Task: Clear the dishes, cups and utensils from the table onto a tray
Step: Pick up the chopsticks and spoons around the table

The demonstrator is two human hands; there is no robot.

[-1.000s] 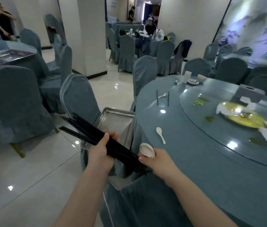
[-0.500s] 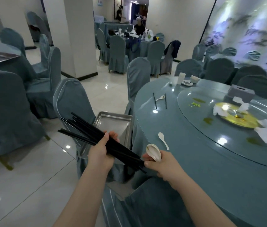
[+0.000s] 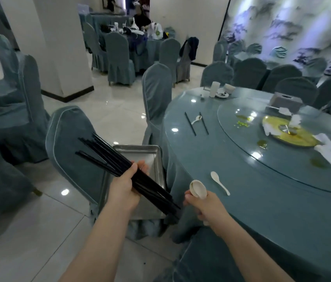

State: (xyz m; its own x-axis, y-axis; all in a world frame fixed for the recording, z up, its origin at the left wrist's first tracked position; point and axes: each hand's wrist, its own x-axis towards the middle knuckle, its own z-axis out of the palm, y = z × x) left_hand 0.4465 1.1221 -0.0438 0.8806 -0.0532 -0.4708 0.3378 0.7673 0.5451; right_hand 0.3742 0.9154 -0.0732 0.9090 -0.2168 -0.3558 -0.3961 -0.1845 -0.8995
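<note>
My left hand [image 3: 126,185] grips a bundle of black chopsticks [image 3: 107,155] slanting over the empty metal tray [image 3: 156,159], which rests on a chair seat beside the table. My right hand [image 3: 207,208] holds white spoons [image 3: 198,189], bowls up, just past the lower ends of the chopsticks. One white spoon [image 3: 219,183] lies on the teal round table [image 3: 242,210] close to my right hand. Farther off lie two black chopsticks [image 3: 190,124] with another white spoon [image 3: 196,119] between them. At the far edge stand a white cup [image 3: 214,89], a small plate [image 3: 221,95] and a bowl [image 3: 229,88].
A glass turntable [image 3: 262,159] carries a yellow plate [image 3: 290,135] with crumpled napkins, green food bits and a tissue box [image 3: 285,100]. Covered chairs [image 3: 156,94] ring the table. A white pillar [image 3: 55,41] stands at the left, and people sit at a far table.
The view has swung toward the table. My right hand has drawn a little away from the lower ends of the chopsticks; my left hand keeps the bundle over the tray.
</note>
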